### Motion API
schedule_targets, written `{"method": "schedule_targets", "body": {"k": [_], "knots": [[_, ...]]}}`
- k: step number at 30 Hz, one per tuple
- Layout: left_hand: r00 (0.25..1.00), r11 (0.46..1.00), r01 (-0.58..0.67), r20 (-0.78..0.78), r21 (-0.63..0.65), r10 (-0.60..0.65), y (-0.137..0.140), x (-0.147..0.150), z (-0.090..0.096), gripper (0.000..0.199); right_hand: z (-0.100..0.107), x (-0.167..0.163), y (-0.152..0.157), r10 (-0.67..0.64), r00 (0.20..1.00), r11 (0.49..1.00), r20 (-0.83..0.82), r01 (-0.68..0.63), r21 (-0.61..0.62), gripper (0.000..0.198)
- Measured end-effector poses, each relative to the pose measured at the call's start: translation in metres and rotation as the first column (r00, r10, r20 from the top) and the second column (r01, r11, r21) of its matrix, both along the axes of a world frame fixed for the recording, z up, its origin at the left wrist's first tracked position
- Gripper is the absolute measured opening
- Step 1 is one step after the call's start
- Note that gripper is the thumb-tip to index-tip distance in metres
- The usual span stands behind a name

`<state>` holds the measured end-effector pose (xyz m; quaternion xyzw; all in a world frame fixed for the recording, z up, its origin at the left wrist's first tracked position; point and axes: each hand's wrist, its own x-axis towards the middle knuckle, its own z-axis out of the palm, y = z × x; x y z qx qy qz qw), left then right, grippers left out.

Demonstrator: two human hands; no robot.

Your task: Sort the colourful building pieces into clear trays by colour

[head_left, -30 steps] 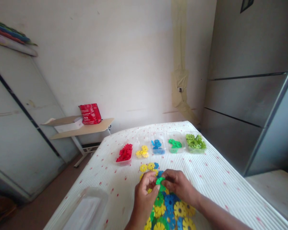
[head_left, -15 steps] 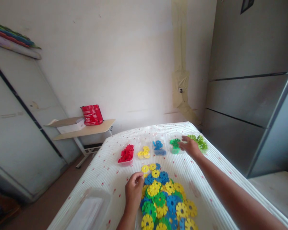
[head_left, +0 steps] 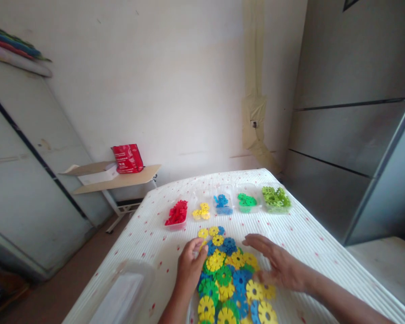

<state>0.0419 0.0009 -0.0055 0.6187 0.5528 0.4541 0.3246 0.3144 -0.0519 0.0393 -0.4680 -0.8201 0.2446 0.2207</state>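
Observation:
A pile of yellow, blue and green flower-shaped plastic discs (head_left: 223,275) lies in front of me. At its far left edge is my left hand (head_left: 190,262), fingers curled, with thumb and fingertips closed around a yellow disc (head_left: 203,245) that is mostly hidden. My right hand (head_left: 279,265) hovers over the right side of the pile, blurred. Its fingers are spread apart and nothing shows in them.
Clear boxes stand in a row beyond the pile, holding red pieces (head_left: 177,213), yellow pieces (head_left: 201,210), blue pieces (head_left: 222,202), green pieces (head_left: 247,201) and light green pieces (head_left: 276,198). An empty-looking clear container (head_left: 145,276) lies left. A fridge (head_left: 340,135) stands right.
My right hand has come back from the green box to the pile's right side, with fingers spread. My left hand has shifted slightly right, around the yellow disc.

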Motion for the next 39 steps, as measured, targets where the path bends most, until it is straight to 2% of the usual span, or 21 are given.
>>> {"method": "schedule_targets", "body": {"k": [2, 4, 6, 7, 8, 10, 12, 15, 18, 21, 24, 27, 30, 35, 39], "knots": [[0.982, 0.996, 0.087, -0.17, 0.035, -0.079, -0.012, -0.004, 0.004, 0.053, -0.011, 0.0, -0.022, 0.071, 0.995, 0.994, 0.072, -0.076, 0.076, 0.087], [0.907, 0.968, 0.241, -0.369, 0.065, -0.201, -0.027, -0.01, 0.0, 0.077, -0.027, -0.001, -0.04, 0.101, 0.987, 0.983, 0.123, -0.118, 0.143, 0.088], [0.777, 0.907, 0.418, -0.537, 0.049, -0.329, -0.042, -0.016, -0.014, 0.106, -0.043, -0.003, -0.051, 0.102, 0.983, 0.966, 0.151, -0.134, 0.221, 0.084], [0.711, 0.877, 0.479, -0.601, 0.036, -0.365, -0.05, -0.018, -0.024, 0.108, -0.051, -0.004, -0.054, 0.095, 0.983, 0.958, 0.16, -0.134, 0.252, 0.083], [0.671, 0.874, 0.485, -0.656, 0.034, -0.346, -0.057, -0.019, -0.034, 0.098, -0.056, -0.005, -0.054, 0.079, 0.983, 0.955, 0.165, -0.122, 0.271, 0.083], [0.622, 0.89, 0.448, -0.744, 0.082, -0.244, -0.068, -0.019, -0.052, 0.076, -0.062, -0.007, -0.05, 0.049, 0.984, 0.96, 0.172, -0.094, 0.265, 0.089], [0.607, 0.895, 0.413, -0.784, 0.169, -0.131, -0.074, -0.016, -0.062, 0.074, -0.062, -0.008, -0.041, 0.016, 0.985, 0.973, 0.174, -0.055, 0.223, 0.097], [0.613, 0.881, 0.391, -0.79, 0.264, -0.035, -0.072, -0.008, -0.058, 0.094, -0.057, -0.007, -0.023, -0.03, 0.988, 0.981, 0.15, 0.001, 0.193, 0.096], [0.618, 0.864, 0.412, -0.786, 0.288, -0.032, -0.062, 0.003, -0.043, 0.104, -0.054, -0.004, -0.008, -0.106, 0.989, 0.975, 0.104, 0.083, 0.207, 0.08], [0.65, 0.88, 0.361, -0.76, 0.308, 0.0, -0.053, 0.017, -0.029, 0.089, -0.052, 0.003, 0.001, -0.176, 0.984, 0.962, 0.022, 0.168, 0.214, 0.063], [0.7, 0.889, 0.306, -0.714, 0.341, 0.033, -0.047, 0.027, -0.019, 0.079, -0.052, 0.01, 0.004, -0.226, 0.971, 0.958, -0.082, 0.237, 0.159, 0.053], [0.743, 0.88, 0.282, -0.668, 0.383, 0.052, -0.044, 0.027, -0.016, 0.07, -0.053, 0.017, 0.005, -0.275, 0.942, 0.954, -0.19, 0.292, 0.067, 0.052], [0.8, 0.889, 0.19, -0.59, 0.416, 0.105, -0.041, 0.017, -0.018, 0.048, -0.054, 0.02, 0.01, -0.346, 0.9, 0.934, -0.265, 0.356, -0.01, 0.047], [0.933, 0.947, 0.032, -0.349, 0.321, 0.086, -0.031, -0.002, -0.021, 0.034, -0.041, 0.016, 0.028, -0.431, 0.887, 0.9, -0.164, 0.437, -0.004, 0.034], [0.99, 0.982, -0.067, -0.108, 0.178, 0.087, -0.025, -0.009, -0.017, 0.032, -0.025, 0.007, 0.049, -0.404, 0.909, 0.914, 0.104, 0.407, -0.001, 0.033]]}}
